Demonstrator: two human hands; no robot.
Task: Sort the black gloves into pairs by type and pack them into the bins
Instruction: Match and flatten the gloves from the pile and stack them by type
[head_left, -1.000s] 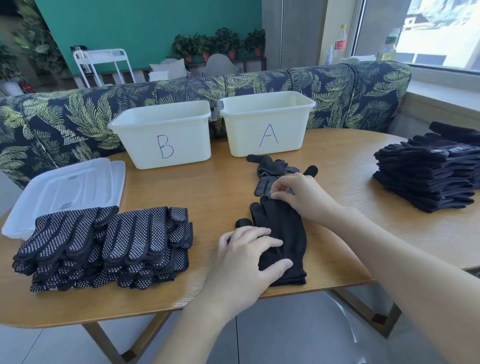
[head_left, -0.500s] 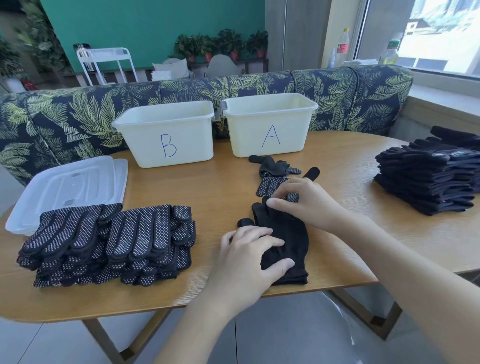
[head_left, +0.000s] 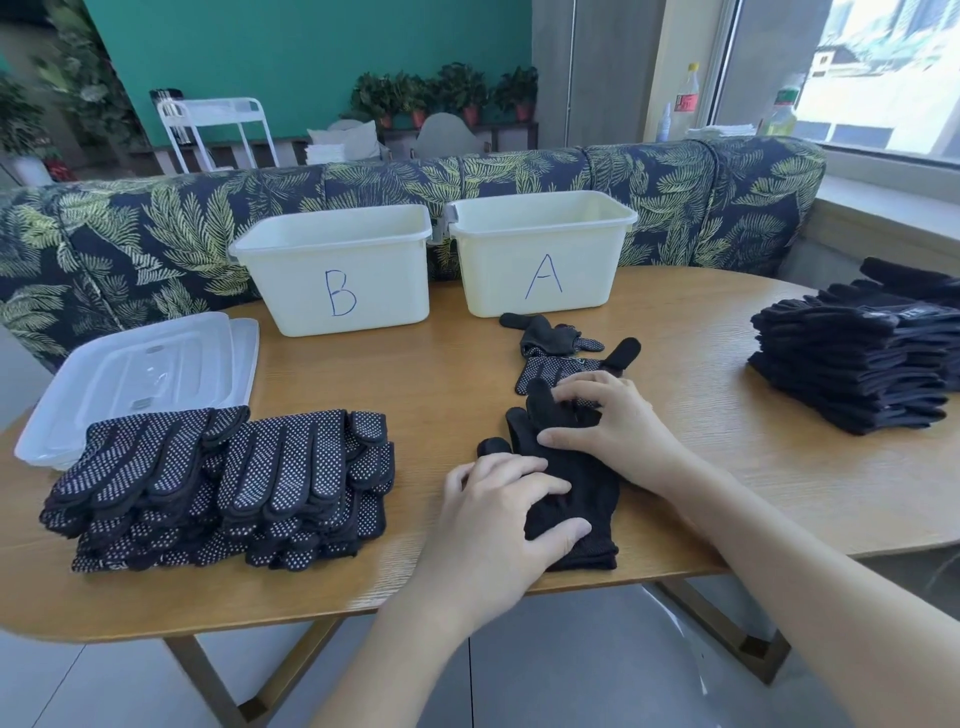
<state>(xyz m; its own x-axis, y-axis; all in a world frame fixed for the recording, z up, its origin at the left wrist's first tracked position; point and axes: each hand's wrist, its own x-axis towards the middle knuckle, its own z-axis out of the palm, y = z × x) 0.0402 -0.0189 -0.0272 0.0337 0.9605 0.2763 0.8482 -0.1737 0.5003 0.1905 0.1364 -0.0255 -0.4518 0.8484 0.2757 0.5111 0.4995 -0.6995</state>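
A plain black glove (head_left: 576, 488) lies flat on the wooden worktop (head_left: 441, 395), cuff toward the near edge and fingers pointing at bin A (head_left: 540, 254). The left hand (head_left: 498, 525) rests on the glove's palm and cuff, fingers spread and relaxed, thumb laid along the cuff side. The right hand (head_left: 613, 421) lies over the glove's fingers, its own fingers lightly bent and pressing down on the fabric (whether it pinches any of it cannot be told).

Between this glove and bin A sits a small loose heap of gloves (head_left: 561, 353), at least one dotted, one plain; the right hand's fingertips reach the heap's near edge. Bin B (head_left: 337, 270) stands just beside bin A, on the side away from the window, both white tubs at the far edge of the worktop against the leaf-patterned sofa back (head_left: 156, 228).

Nearer than bin B, two side-by-side stacks of dotted gloves (head_left: 223, 488) lie palm up. Beyond them, toward bin B, clear plastic lids (head_left: 145, 374) are stacked. Well apart from bin A, on the window side, stands a tall stack of plain black gloves (head_left: 857, 364).
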